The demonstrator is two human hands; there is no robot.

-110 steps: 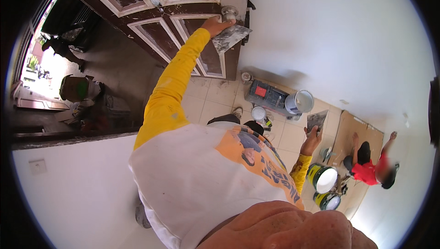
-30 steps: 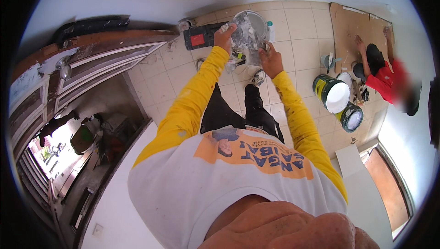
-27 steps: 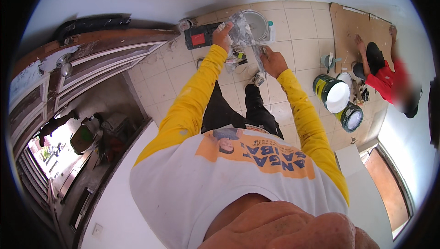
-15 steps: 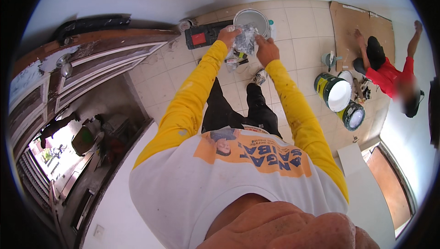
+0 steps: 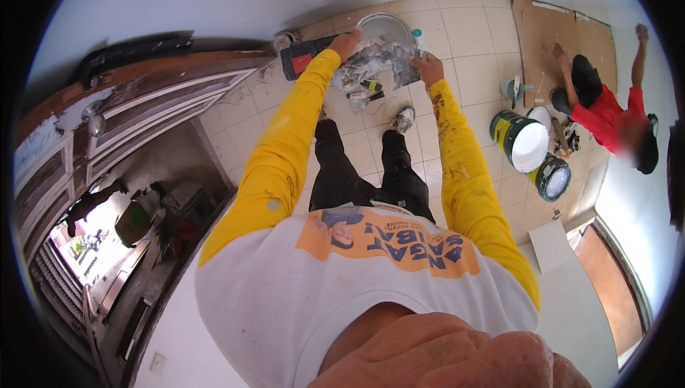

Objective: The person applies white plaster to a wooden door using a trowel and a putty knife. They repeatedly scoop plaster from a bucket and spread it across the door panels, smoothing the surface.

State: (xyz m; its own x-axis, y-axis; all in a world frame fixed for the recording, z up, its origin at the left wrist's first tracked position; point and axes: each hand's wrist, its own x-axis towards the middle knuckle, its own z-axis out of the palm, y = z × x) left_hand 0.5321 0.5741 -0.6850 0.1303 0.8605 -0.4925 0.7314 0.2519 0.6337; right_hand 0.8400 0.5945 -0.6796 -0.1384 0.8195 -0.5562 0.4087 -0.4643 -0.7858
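Between my two hands hangs a crumpled, see-through plastic sheet [image 5: 372, 62] with white and grey smears on it. My left hand [image 5: 345, 44] is closed on its left edge. The right edge is pinched in my right hand [image 5: 429, 69]. Behind the sheet stands a round pale bucket [image 5: 387, 25], partly covered by it. A black toolbox [image 5: 294, 63] with a red patch lies by my left hand. On the floor just below the sheet are a small yellow-and-black item [image 5: 371, 85] and a few small tools.
To the right stand a large black-and-yellow pail [image 5: 519, 140] and a second pail [image 5: 551, 178]. A grey dipper [image 5: 512, 90] lies nearby. A person in a red shirt [image 5: 606, 118] crouches beside a cardboard sheet [image 5: 567, 38]. At left is a brown door [image 5: 143, 106] with a round knob.
My hands have moved apart, the left going left and up, the right going right. The bunched plastic sheet is now spread wider between them.
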